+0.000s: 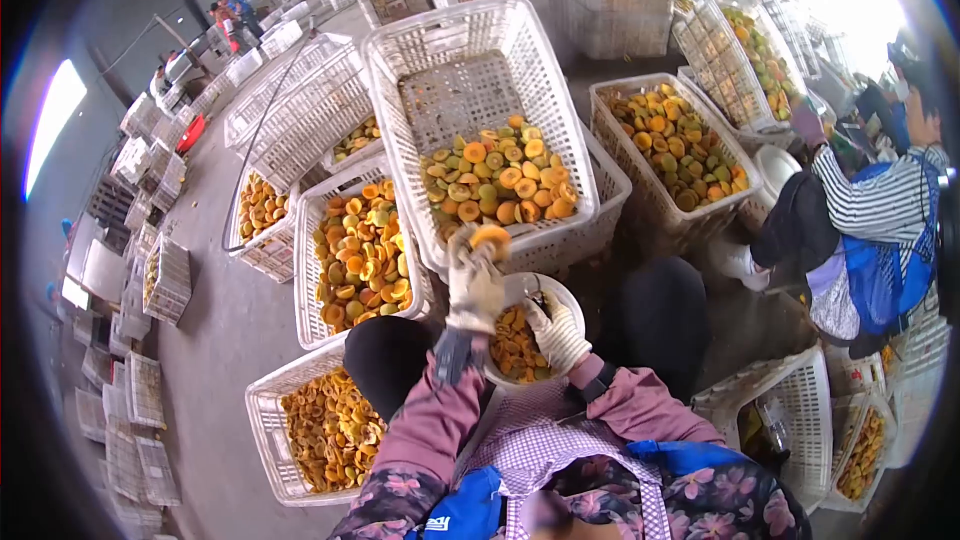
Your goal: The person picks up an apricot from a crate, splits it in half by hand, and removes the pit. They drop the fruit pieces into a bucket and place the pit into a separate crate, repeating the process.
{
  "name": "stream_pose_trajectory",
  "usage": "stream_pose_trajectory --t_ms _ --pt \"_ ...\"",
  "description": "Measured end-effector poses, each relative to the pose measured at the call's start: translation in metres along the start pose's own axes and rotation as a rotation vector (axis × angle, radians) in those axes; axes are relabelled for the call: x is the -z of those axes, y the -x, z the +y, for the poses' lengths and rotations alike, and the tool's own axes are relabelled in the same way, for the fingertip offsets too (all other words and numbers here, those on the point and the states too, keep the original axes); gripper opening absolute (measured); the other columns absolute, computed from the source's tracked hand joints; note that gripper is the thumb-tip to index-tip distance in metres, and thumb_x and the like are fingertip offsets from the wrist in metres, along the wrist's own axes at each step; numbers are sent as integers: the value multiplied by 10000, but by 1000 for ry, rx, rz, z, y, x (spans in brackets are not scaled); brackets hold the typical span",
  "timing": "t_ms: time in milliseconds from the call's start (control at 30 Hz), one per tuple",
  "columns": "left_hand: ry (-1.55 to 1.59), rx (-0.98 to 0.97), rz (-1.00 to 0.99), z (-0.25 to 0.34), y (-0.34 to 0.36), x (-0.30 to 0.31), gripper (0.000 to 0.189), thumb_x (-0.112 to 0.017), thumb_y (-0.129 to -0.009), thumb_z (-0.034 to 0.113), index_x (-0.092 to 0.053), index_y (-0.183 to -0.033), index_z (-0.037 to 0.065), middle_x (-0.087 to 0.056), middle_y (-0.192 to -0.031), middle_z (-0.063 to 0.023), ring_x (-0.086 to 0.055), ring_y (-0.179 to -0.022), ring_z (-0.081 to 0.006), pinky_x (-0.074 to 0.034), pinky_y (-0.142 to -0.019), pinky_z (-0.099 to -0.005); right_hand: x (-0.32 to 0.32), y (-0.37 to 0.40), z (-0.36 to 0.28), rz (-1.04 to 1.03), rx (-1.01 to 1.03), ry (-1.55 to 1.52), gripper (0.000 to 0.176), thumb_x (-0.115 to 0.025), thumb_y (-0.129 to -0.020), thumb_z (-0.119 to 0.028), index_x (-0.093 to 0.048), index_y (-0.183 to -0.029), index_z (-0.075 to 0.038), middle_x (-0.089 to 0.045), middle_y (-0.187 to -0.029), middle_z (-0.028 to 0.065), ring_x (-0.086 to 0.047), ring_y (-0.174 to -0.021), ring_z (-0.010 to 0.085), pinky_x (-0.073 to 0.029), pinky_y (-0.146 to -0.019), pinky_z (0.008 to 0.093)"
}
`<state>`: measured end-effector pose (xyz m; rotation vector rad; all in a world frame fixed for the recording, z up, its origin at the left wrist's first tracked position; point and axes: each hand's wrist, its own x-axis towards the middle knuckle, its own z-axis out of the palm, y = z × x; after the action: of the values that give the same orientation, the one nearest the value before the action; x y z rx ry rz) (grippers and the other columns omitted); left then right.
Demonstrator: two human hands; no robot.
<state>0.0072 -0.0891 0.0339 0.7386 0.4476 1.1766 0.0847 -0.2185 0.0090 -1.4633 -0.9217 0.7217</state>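
My left hand (pixel 474 285), in a whitish work glove, pinches an orange peach half (pixel 491 241) over the near rim of a large white plastic crate (pixel 470 90). This crate tilts toward me, with cut peaches (pixel 500 175) gathered at its lower end. Between my knees stands a white bucket (pixel 578 302) containing orange fruit pieces (pixel 515 345). My right hand (pixel 556 333), also gloved, is closed over the bucket's right side. A greyish edge shows near its fingertips, but I cannot tell what it grips.
To my left are a crate of peach halves (pixel 362 255) and a crate of darker fruit pieces (pixel 330 430). Another full crate (pixel 680 145) stands ahead right. A person in a striped sleeve (pixel 870 195) sits at right. Stacked crates (pixel 610 0) rise behind.
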Motion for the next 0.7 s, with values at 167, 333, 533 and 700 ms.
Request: stream_pose_trajectory --t_ms 167,333,533,700 --pt "335 350 25 -9 49 -3 209 -498 -871 210 -533 -979 34 -587 -1018 -126 -572 -949 -298 -470 -864 -432 1 -1 4 -71 -79 9 411 -506 -881 -334 -505 -1108 9 -606 -909 236 -575 -840 373 -444 -722 393" --pt "218 432 235 -18 37 4 324 -532 -887 390 -506 -823 73 -597 -790 -106 -613 -763 -280 -519 -666 -389 -2 4 -5 -161 -158 258 362 -493 -897 -251 -497 -1158 0 -591 -1032 222 -537 -971 378 -413 -843 379" --pt "129 462 270 -14 48 -9 334 -553 -869 414 -511 -796 91 -567 -764 -64 -594 -747 -246 -507 -653 -369 -8 12 6 -151 -121 369 429 -458 -895 -349 -488 -1142 0 -598 -867 277 -578 -829 422 -457 -716 438" --pt "138 371 138 -21 45 13 305 -574 -863 386 -524 -773 98 -546 -727 -54 -578 -703 -253 -494 -618 -395 -14 14 18 -309 -283 -99 365 -465 -919 -294 -515 -1133 -2 -613 -886 114 -570 -803 229 -449 -734 325"
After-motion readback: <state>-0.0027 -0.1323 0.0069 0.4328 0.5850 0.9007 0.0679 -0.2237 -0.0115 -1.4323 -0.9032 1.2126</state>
